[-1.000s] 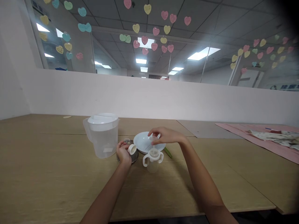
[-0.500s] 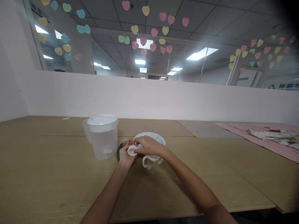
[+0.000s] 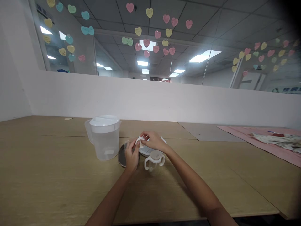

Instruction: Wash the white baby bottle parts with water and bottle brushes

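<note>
Both my left hand (image 3: 132, 155) and my right hand (image 3: 154, 141) grip a small white ring-shaped lid (image 3: 140, 141), held above the table. Fingers of each hand close on its rim from either side. Just below and to the right stands a clear cup (image 3: 154, 162) with two white handles, upright. Behind the hands lies a white plate (image 3: 146, 153), partly covered by my right hand. A dark round dish (image 3: 122, 156) sits under my left hand, with a small clear piece near its back edge, mostly hidden.
A translucent lidded pitcher (image 3: 107, 141) stands left of the hands, its handle to the left. On the right, a pink cloth (image 3: 237, 131) carries crumpled white fabric (image 3: 275, 139) and a blue pen. A white wall rises behind the wooden table (image 3: 58, 175).
The white lid has been raised and tipped, moving away from me and slightly right. My left hand has turned from palm-up to gripping its side. The cup's top is now uncovered to view.
</note>
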`<move>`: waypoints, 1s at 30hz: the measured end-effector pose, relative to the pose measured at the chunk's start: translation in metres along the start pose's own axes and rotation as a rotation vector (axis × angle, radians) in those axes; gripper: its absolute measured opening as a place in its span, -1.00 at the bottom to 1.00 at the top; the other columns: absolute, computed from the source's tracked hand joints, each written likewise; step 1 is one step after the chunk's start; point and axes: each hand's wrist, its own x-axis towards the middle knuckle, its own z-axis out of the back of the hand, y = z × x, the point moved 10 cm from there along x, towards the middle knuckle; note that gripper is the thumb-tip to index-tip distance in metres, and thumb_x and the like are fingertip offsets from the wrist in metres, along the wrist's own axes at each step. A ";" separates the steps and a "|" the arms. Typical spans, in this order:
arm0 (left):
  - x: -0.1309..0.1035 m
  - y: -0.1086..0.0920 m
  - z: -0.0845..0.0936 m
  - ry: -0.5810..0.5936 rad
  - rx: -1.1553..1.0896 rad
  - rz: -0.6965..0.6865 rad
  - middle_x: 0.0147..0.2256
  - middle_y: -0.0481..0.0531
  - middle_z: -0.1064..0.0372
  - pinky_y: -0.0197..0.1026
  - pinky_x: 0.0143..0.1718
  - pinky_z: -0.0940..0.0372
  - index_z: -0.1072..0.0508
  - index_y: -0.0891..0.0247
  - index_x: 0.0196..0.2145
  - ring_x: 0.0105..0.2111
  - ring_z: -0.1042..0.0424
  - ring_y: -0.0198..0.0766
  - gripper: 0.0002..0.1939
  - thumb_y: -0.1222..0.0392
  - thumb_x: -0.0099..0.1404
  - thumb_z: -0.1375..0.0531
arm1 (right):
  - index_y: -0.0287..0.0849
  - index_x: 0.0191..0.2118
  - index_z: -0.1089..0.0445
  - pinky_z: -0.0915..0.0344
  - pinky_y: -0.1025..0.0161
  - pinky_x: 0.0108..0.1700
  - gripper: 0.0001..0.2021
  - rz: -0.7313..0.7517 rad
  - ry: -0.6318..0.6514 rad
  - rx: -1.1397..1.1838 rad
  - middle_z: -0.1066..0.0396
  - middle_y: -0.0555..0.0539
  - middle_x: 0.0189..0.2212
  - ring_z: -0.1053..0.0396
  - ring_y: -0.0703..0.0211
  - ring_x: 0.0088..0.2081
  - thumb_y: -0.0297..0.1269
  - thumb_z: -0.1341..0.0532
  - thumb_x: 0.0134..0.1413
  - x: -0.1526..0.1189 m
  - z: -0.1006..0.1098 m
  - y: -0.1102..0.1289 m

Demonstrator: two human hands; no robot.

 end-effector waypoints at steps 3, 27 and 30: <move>0.002 0.005 -0.004 0.046 -0.029 0.059 -0.39 -0.01 -0.35 -0.34 -0.33 -0.18 -0.47 0.24 -0.33 -0.37 -0.31 -0.33 -0.69 -0.03 0.09 -0.11 | -0.21 -0.28 -0.30 -0.09 0.37 -0.40 -0.81 0.002 0.004 -0.001 -0.31 0.00 -0.43 -0.21 0.30 -0.43 -0.28 -0.13 -0.07 0.000 -0.004 -0.003; 0.002 0.007 0.000 0.009 -0.030 0.046 -0.35 0.01 -0.40 -0.30 -0.28 -0.21 -0.45 0.22 -0.30 -0.33 -0.33 -0.28 -0.69 -0.02 0.08 -0.12 | -0.20 -0.29 -0.31 -0.09 0.35 -0.37 -0.86 0.044 -0.034 -0.129 -0.36 -0.05 -0.39 -0.25 0.25 -0.39 -0.30 -0.09 0.00 -0.002 -0.005 0.008; 0.002 0.009 -0.005 0.044 -0.093 0.053 -0.28 0.00 -0.40 -0.29 -0.21 -0.20 -0.44 0.18 -0.27 -0.26 -0.33 -0.27 -0.73 0.04 0.11 -0.09 | -0.21 -0.29 -0.33 -0.11 0.35 -0.35 -0.86 0.046 -0.021 -0.032 -0.37 -0.04 -0.37 -0.26 0.27 -0.39 -0.35 -0.10 -0.02 0.000 -0.006 0.006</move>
